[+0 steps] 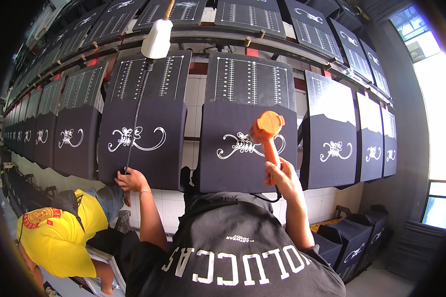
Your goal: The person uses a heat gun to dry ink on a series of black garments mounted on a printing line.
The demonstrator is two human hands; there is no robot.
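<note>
orange blower (pixel 266 126), right hand (pixel 284 178) gripping its handle (pixel 270 152), left hand (pixel 131 180) pinching black cord (pixel 135 121)

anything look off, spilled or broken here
Nothing looks spilled or damaged. One mildly odd thing: a thin dark cord or rod slants from the white piece to the left hand, visually cutting across the white print.
</note>
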